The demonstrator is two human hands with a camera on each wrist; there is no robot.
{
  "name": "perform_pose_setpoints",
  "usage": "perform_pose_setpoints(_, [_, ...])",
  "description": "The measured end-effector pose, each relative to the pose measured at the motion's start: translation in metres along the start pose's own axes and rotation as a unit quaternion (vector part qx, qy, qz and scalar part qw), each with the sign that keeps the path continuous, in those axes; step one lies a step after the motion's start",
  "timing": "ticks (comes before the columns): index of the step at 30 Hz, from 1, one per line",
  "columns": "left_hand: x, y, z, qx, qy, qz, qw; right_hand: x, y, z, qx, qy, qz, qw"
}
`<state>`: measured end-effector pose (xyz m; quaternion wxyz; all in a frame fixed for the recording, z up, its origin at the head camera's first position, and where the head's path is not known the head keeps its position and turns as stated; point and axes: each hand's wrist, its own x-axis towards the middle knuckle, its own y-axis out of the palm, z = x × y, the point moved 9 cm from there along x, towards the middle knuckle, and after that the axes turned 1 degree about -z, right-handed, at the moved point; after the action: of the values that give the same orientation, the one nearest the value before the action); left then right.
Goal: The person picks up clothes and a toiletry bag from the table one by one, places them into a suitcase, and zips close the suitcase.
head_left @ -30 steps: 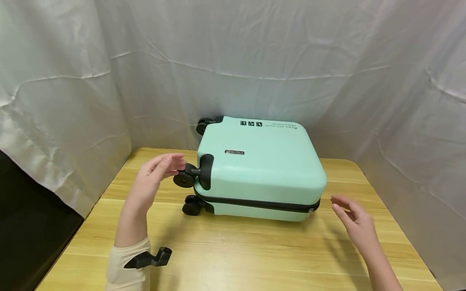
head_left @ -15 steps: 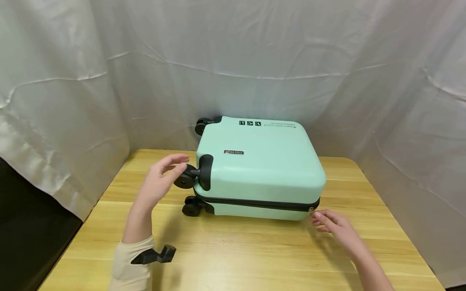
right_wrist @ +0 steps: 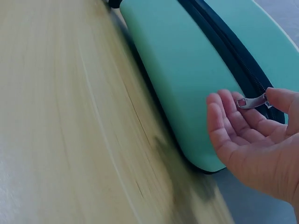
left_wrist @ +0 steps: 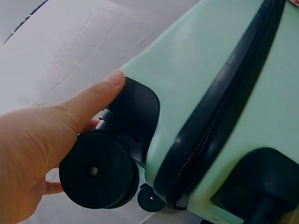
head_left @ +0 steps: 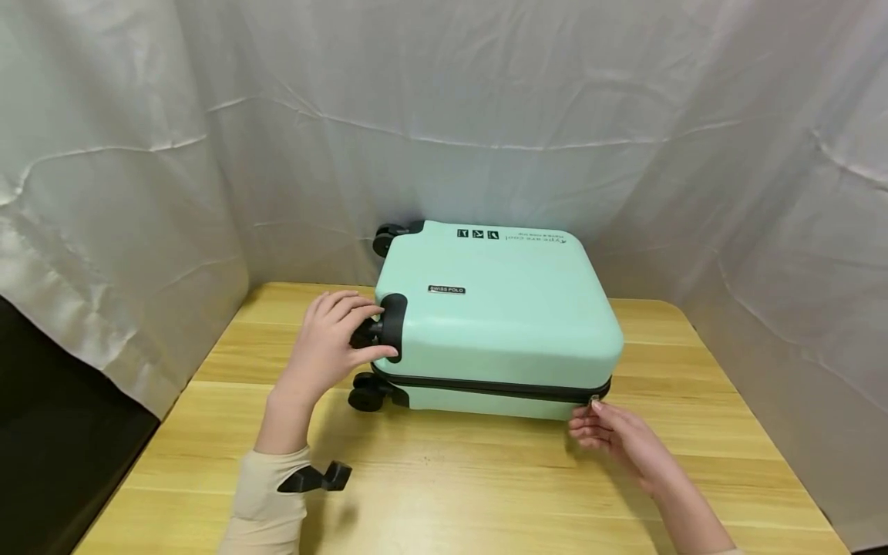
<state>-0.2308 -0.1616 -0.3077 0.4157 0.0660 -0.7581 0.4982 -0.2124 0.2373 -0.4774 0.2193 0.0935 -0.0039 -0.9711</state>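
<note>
A mint-green hard-shell suitcase (head_left: 509, 308) lies flat, its black zipper (head_left: 486, 388) running round the side facing me. My left hand (head_left: 324, 343) grips the near upper corner around a black wheel (left_wrist: 97, 170). In the left wrist view its thumb presses the black corner guard (left_wrist: 138, 105), and the other fingers are mostly hidden behind the wheel. At the suitcase's near right corner, my right hand (head_left: 624, 439) holds the metal zipper pull (right_wrist: 252, 101) between thumb and curled fingers. The right wrist view shows the pull lying across the fingers, with the thumb at the slider end.
The suitcase rests on a wooden table (head_left: 472, 486). Light grey cloth (head_left: 444, 116) hangs behind and at both sides. Another wheel (head_left: 365, 393) sits below the left hand. A black mount (head_left: 319, 478) sticks out from the left sleeve.
My left hand has moved right onto the wheel corner and taken hold there. My right hand has come left to the zipper pull and now holds it. The suitcase stays in place.
</note>
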Motion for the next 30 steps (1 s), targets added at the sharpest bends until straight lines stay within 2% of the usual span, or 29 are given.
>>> perform_pose_setpoints(4, [-0.001, 0.001, -0.004, 0.033, 0.034, -0.017, 0.9987, -0.002, 0.009, 0.004, 0.085, 0.002, 0.042, 0.9955])
perform_pose_setpoints(10, [-0.002, 0.003, -0.009, 0.049, 0.058, -0.03, 0.9966, -0.004, 0.019, 0.005, 0.196, 0.007, 0.102, 0.9753])
perform_pose_setpoints(13, [-0.002, 0.003, -0.01, 0.052, 0.062, -0.032, 0.9962, -0.005, 0.019, 0.005, 0.228, 0.011, 0.112, 0.9671])
perform_pose_setpoints(19, [-0.002, 0.006, -0.01, 0.056, 0.067, -0.034, 0.9956, -0.004, 0.019, 0.001, 0.254, 0.023, 0.118, 0.9597])
perform_pose_setpoints(22, [-0.002, 0.007, -0.009, 0.052, 0.063, -0.036, 0.996, -0.004, 0.02, 0.001, 0.272, 0.026, 0.129, 0.9532])
perform_pose_setpoints(26, [-0.002, 0.007, -0.008, 0.05, 0.06, -0.041, 0.9961, -0.004, 0.025, 0.002, 0.313, 0.026, 0.16, 0.9359])
perform_pose_setpoints(30, [-0.002, 0.006, -0.009, 0.05, 0.063, -0.047, 0.9956, -0.004, 0.03, 0.0, 0.359, 0.035, 0.189, 0.9133])
